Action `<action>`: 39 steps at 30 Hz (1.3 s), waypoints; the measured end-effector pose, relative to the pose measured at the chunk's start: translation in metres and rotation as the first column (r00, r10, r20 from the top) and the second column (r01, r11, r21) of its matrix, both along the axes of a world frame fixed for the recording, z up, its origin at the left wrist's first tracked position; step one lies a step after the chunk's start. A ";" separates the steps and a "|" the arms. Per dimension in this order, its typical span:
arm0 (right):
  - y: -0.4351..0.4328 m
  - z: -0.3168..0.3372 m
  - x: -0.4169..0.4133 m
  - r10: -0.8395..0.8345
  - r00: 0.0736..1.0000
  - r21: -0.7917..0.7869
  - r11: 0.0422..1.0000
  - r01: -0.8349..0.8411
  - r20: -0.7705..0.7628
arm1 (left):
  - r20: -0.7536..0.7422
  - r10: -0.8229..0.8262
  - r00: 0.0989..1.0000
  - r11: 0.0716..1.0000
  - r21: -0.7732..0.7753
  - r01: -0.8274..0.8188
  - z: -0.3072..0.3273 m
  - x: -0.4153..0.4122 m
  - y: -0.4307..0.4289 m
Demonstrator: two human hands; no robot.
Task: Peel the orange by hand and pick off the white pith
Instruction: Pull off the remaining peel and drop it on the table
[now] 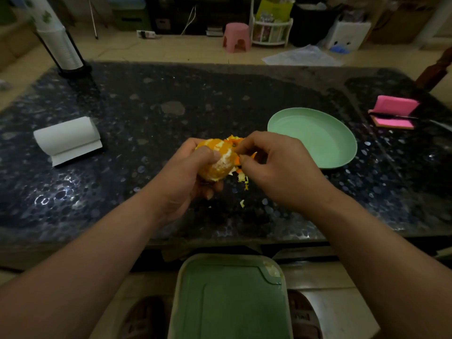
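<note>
A partly peeled orange [219,162], with pale pith showing on its bared side, sits in my left hand [193,177], whose fingers curl round it above the dark speckled table [146,113]. My right hand [274,165] pinches a strip of orange peel [236,143] still joined to the fruit's right side. Small scraps of peel and pith [243,183] lie on the table just under my hands.
A green plate [315,138] stands right of my hands. A white paper roll [68,139] lies at the left, a pink sponge with a knife [393,112] at the far right. A green lidded bin [230,299] stands on the floor below the table edge.
</note>
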State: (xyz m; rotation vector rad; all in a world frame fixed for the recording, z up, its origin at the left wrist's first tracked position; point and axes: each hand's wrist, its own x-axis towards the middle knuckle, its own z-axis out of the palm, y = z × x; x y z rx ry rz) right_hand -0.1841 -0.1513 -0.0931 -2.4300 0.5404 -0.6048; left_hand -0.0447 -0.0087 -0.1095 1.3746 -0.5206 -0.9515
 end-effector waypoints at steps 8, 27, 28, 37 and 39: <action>0.004 0.001 0.001 -0.037 0.999 -0.062 0.997 0.036 -0.014 | 0.123 0.010 0.992 0.999 0.036 -0.014 -0.002 -0.002 0.000; 0.004 -0.002 0.006 -0.015 0.994 0.025 1.000 0.012 0.108 | -0.064 -0.041 0.997 0.998 -0.044 0.038 0.001 -0.001 0.002; 0.004 -0.002 0.006 -0.016 0.994 0.039 0.999 0.011 0.110 | -0.088 -0.048 0.995 0.998 -0.051 0.043 0.001 -0.001 0.002; -0.002 0.001 0.004 -0.033 0.987 0.215 0.977 -0.001 0.156 | -0.230 -0.193 0.954 0.976 -0.149 0.162 0.006 0.005 0.007; -0.006 0.002 0.003 -0.047 0.989 0.230 0.973 0.013 0.143 | -0.230 -0.215 0.949 0.970 -0.160 0.181 0.006 0.006 0.008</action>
